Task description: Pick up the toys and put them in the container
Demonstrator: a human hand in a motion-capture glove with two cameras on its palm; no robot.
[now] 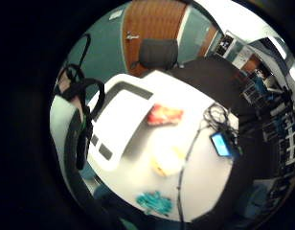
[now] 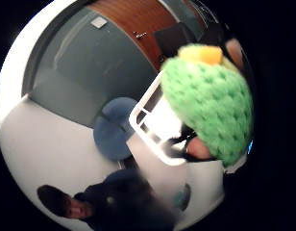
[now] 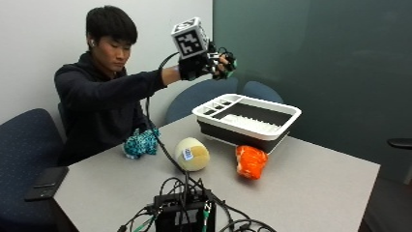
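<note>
My gloved right hand [image 3: 205,65] is raised high above the table, level with the near end of the white and black container [image 3: 248,118]. Its fingers curl round a green crocheted toy [image 3: 229,64] with a yellow tip, which fills much of the thumb side palm view [image 2: 208,101]. The container [image 1: 121,120] lies below the palm and looks bare inside. Three toys lie on the table: a teal one [image 3: 141,142], a cream and yellow one [image 3: 192,153] and an orange one [image 3: 251,162].
A black box with tangled cables [image 3: 183,212] sits at the table's front edge. A dark phone [image 3: 45,183] lies near the left corner. Blue chairs [image 3: 199,99] stand behind the table beside the container.
</note>
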